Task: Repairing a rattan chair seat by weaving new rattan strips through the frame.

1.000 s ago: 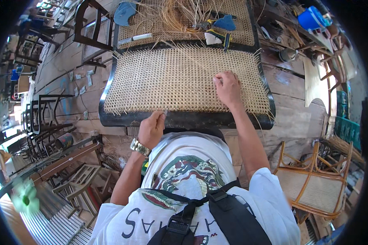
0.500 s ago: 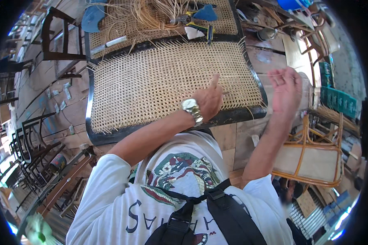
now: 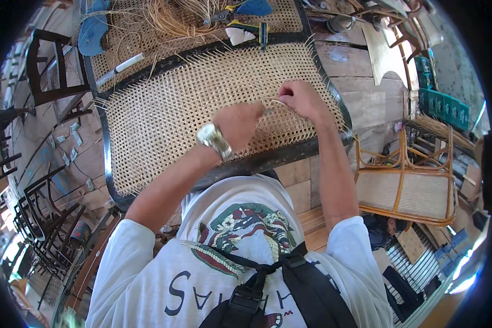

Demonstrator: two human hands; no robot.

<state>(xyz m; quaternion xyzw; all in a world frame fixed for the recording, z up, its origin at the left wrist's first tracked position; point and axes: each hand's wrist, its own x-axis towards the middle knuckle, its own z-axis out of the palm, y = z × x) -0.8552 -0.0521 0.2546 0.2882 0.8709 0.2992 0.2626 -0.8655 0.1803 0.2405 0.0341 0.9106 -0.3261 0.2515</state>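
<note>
A woven cane panel (image 3: 164, 117) in a dark curved frame lies before me, loose strand ends sticking out along its edges. Over its right half, my left hand (image 3: 238, 123), with a metal watch on the wrist, is closed. A small grey tip pokes out beside its fingers; the rest of that object is hidden. My right hand (image 3: 306, 101) pinches a thin pale cane strand (image 3: 273, 99) just above the weave. That strand runs across the short gap toward my left fingertips; whether they grip it is unclear.
Beyond the panel are a coil of cane strands (image 3: 177, 22), yellow-handled pliers (image 3: 224, 15), a black-and-yellow tool (image 3: 263, 35), a white scrap (image 3: 239, 36) and a white stick-like tool (image 3: 130, 62). Dark chair frames (image 3: 57, 68) stand left, a rattan chair (image 3: 402, 183) and green crate (image 3: 445, 108) right.
My right hand has come in leftward from beyond the panel's right edge to over the weave. My left hand, its index finger extended before, is now curled. The whole view has shifted slightly.
</note>
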